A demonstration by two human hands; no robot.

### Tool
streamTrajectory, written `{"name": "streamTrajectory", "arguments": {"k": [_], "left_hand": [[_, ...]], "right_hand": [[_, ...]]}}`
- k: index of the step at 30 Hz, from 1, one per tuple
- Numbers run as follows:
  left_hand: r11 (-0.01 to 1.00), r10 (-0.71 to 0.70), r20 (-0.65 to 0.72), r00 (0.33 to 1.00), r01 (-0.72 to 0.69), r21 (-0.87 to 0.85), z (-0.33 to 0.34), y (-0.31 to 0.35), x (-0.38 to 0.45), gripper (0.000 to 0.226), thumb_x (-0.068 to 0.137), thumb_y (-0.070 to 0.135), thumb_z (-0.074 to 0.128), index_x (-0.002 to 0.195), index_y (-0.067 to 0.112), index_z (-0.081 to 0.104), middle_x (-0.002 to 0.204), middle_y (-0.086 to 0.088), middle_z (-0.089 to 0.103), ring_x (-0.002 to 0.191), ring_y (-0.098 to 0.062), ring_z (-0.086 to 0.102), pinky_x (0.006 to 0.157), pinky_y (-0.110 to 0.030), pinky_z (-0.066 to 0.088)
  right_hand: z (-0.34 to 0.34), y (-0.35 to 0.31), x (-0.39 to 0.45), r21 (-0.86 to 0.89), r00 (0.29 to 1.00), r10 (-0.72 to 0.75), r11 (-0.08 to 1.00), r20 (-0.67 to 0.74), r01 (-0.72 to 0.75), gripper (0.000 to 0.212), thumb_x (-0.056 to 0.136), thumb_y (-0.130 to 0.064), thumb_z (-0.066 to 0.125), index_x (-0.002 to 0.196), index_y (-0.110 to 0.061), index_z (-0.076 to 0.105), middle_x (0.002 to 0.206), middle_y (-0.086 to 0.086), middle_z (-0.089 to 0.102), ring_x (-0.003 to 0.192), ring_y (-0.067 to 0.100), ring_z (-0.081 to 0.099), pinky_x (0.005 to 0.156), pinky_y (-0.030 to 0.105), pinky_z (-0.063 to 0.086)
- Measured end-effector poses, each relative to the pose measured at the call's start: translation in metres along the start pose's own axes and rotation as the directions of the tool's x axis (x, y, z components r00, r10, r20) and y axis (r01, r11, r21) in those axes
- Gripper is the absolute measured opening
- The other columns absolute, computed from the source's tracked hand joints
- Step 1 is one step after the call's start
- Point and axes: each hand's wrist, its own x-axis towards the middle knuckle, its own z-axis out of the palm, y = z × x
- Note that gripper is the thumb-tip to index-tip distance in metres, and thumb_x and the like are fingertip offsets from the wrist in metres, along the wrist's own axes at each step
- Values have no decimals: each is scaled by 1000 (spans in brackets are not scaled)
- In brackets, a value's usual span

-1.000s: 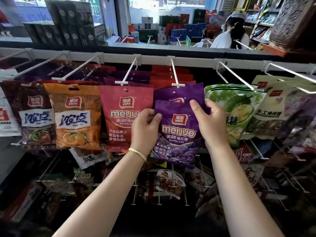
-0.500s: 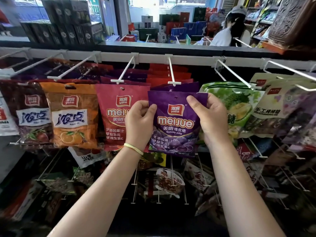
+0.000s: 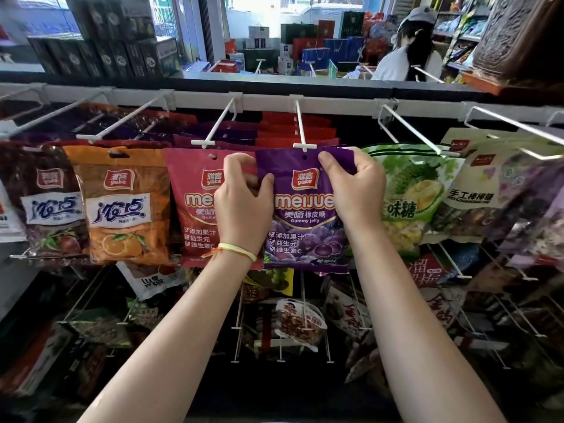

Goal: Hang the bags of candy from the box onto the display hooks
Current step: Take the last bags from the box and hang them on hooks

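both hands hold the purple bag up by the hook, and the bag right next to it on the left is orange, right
Not quite. In the head view both the left hand and right hand hold the purple bag by the hook, but its left neighbour is the red bag.

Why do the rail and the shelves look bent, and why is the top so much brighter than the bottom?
Head view: the wide-angle lens bows the rail and stretches the edges. Daylight through the shop windows washes out the background, while the lower racks sit in dim shadow. The purple bag and both hands, left and right, are sharp; the corners look soft.
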Motion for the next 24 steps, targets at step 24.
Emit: {"name": "streamTrajectory", "arguments": {"k": [24], "left_hand": [[901,275,57,960,-278,334,4,-15,-13,32,92,13,64,123,12,69,101,-11,62,79,-23,61,55,-25,41]], "right_hand": [[3,12,-2,-304,977,-201,937,-66,172,22,90,-33,72,95,-11,69,89,-2,65,81,12,58,69,8,40]]}}
